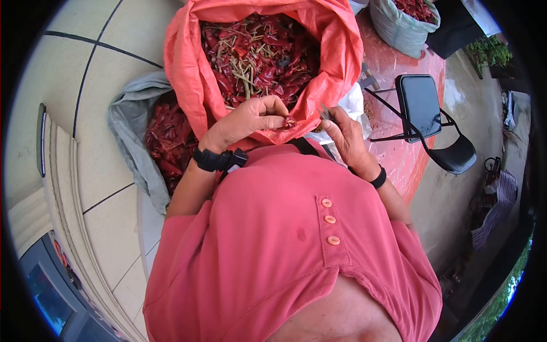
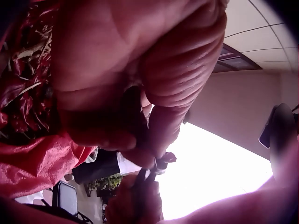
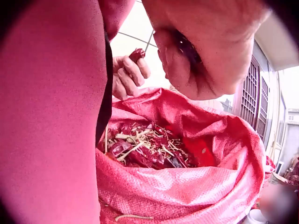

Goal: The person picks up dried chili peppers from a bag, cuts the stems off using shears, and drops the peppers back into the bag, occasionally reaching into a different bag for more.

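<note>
In the head view my left hand [image 1: 249, 121] pinches a dried red chili [image 1: 289, 122] between thumb and fingers, over the near rim of the red sack [image 1: 342, 51]. My right hand [image 1: 347, 137] is just to the right, its fingers curled round a small metal tool [image 1: 325, 113], perhaps scissors, mostly hidden by the hand. The tool points towards the chili. The left wrist view has dark, narrow blades [image 2: 142, 176] close to the left fingertips. Dried chilies and pale stems [image 3: 140, 144] lie inside the sack in the right wrist view.
A grey-green sack [image 1: 128, 119] of chilies stands at the left, partly behind the red one. Another pale sack [image 1: 399, 31] is at the upper right. A black folding chair [image 1: 420, 105] stands to the right, beside a red surface [image 1: 393, 165].
</note>
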`<action>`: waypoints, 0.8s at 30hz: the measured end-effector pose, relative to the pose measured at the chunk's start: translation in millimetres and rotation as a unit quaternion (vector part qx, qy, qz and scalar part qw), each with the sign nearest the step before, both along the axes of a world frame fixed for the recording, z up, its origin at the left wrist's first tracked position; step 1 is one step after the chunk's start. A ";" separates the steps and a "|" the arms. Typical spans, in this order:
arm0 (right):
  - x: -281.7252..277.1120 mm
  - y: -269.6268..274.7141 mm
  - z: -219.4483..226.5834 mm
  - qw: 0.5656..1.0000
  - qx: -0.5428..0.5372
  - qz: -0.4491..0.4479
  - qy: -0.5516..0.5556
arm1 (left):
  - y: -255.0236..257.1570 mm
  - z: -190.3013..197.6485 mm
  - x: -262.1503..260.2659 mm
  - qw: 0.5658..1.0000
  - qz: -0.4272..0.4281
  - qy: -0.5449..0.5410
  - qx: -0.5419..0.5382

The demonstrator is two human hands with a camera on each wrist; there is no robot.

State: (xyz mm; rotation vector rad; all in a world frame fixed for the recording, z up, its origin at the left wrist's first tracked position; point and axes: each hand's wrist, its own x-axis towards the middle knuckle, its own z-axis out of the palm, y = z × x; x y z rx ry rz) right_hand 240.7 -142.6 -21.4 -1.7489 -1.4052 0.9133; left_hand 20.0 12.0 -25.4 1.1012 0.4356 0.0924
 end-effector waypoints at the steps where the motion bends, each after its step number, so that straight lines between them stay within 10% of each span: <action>1: 1.0 -0.7 -3.6 1.000 -0.025 -0.004 -0.012 | -0.4 -0.6 -3.0 1.000 0.009 -0.005 -0.001; 10: -5.2 -12.4 -24.1 0.994 -0.095 0.008 -0.047 | 1.1 29.3 -88.3 0.960 0.221 0.092 0.143; 14: -6.8 -15.0 -35.5 0.996 -0.088 -0.030 -0.007 | 18.1 18.7 -142.8 0.791 0.297 0.374 0.382; 18: -8.5 -14.8 -40.9 0.995 -0.086 -0.049 -0.001 | 16.3 23.5 -112.0 0.695 0.366 0.317 0.532; 20: -9.1 -14.1 -39.5 0.993 -0.107 -0.041 -0.002 | 14.1 23.4 -70.1 0.795 0.334 0.267 0.431; 24: -11.9 -12.4 -44.7 0.994 -0.105 -0.030 -0.012 | 37.6 -50.3 8.0 0.829 0.189 0.174 0.496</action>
